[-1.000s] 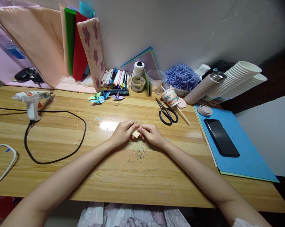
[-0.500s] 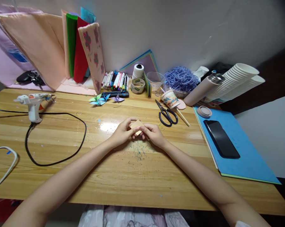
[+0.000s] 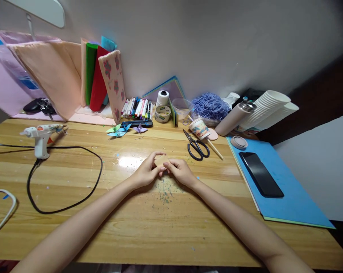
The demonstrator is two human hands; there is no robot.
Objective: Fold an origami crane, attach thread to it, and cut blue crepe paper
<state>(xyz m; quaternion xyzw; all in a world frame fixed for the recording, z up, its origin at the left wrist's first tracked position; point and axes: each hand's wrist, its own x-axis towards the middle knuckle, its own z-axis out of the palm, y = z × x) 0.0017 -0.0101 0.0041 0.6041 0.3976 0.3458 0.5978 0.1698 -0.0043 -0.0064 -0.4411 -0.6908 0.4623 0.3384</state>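
Note:
Between my hands, a little above the wooden table (image 3: pixel 148 227), is a small piece of folded tan paper (image 3: pixel 161 160). My left hand (image 3: pixel 147 170) pinches its left and lower side with thumb and fingers. On the right side, my right hand (image 3: pixel 181 171) grips the paper's edge, thumb on top. Fingers of both hands beneath the paper are partly hidden. Small green-blue scraps (image 3: pixel 166 193) lie scattered on the wood just in front of the hands. Black-handled scissors (image 3: pixel 198 148) rest beyond my right hand, blades pointing away.
Folded paper cranes (image 3: pixel 118 131) sit before a row of markers (image 3: pixel 138 108). A glue gun (image 3: pixel 42 140) with a looping black cord stands left. At right, a phone (image 3: pixel 260 174) lies on blue sheets (image 3: pixel 296 197), near a bottle (image 3: pixel 235 117) and stacked paper cups (image 3: pixel 268 110).
The camera view has tilted up, so the scene sits lower and a white lamp shows at top left. Both hands still hold the tan paper, its visible angle slightly changed.

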